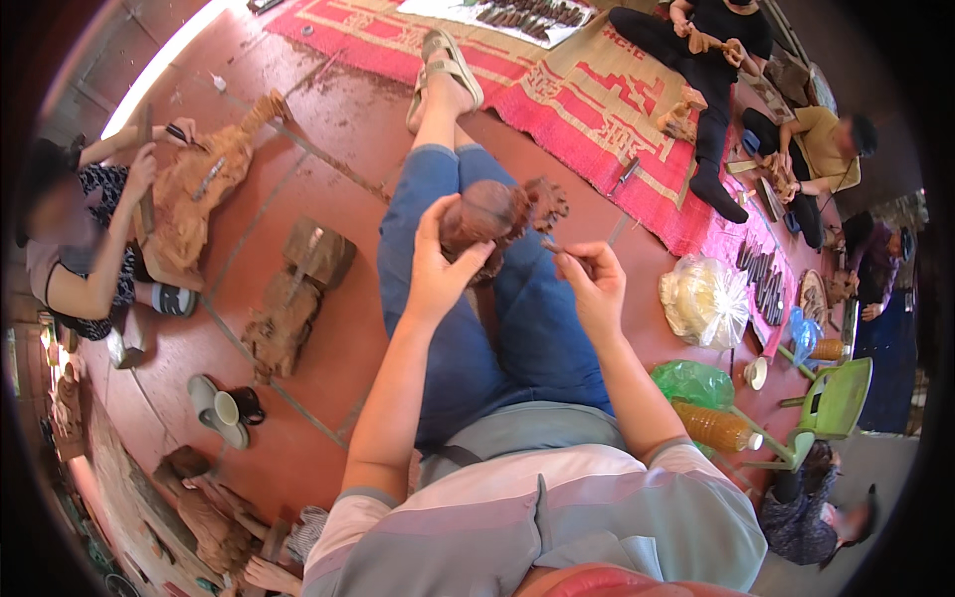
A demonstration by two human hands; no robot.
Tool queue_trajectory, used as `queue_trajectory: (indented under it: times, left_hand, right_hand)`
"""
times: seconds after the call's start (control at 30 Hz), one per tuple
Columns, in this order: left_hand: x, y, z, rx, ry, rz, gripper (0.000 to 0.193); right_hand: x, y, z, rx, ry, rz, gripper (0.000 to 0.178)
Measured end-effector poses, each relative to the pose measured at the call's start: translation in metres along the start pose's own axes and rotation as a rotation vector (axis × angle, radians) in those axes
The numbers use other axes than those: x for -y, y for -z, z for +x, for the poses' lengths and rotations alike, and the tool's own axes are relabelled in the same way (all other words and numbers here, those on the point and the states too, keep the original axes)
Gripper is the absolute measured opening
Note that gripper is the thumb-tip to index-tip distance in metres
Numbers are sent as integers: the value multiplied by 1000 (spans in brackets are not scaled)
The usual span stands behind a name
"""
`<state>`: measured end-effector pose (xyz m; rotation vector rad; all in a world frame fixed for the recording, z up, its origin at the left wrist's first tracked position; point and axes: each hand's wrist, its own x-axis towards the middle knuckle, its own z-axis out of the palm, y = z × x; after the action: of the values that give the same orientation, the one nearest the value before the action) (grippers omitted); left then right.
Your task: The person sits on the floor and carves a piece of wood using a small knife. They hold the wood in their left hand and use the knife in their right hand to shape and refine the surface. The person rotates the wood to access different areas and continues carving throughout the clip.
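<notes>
A dark brown carved wooden figure [485, 211] rests above my thighs, with a rounded mass at its left and a knobbly, branching part at its right. My left hand [443, 257] grips it from the left, thumb over the near side and fingers partly hidden behind it. Just right of the carving, my right hand [595, 284] pinches a thin, dark stick-like tool [553, 247]. Its tip points toward the carving's lower right side; whether it touches the wood I cannot tell.
Wooden blocks [298, 289] lie on the tiles left of my legs. A person at far left works on a large carving [209, 184]. Right of me are a white plastic bag [702, 300], an amber bottle [716, 426] and a green chair [838, 398]. Several people sit around the red mat [537, 109].
</notes>
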<state>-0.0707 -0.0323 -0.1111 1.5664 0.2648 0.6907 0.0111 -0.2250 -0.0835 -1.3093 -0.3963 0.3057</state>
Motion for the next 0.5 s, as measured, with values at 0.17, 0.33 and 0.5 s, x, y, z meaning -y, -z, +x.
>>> queue_trajectory:
  times: [0.17,0.33,0.5]
  left_hand:
    - [-13,1,3,0,104,-138,55]
    - [-17,-3,5,13,88,-202,57]
    - [-17,1,3,29,183,-245,56]
  right_hand:
    - [9,-32,27,30,344,-338,9]
    - [18,-35,46,110,564,-431,7]
    - [12,-8,71,-190,276,-213,6]
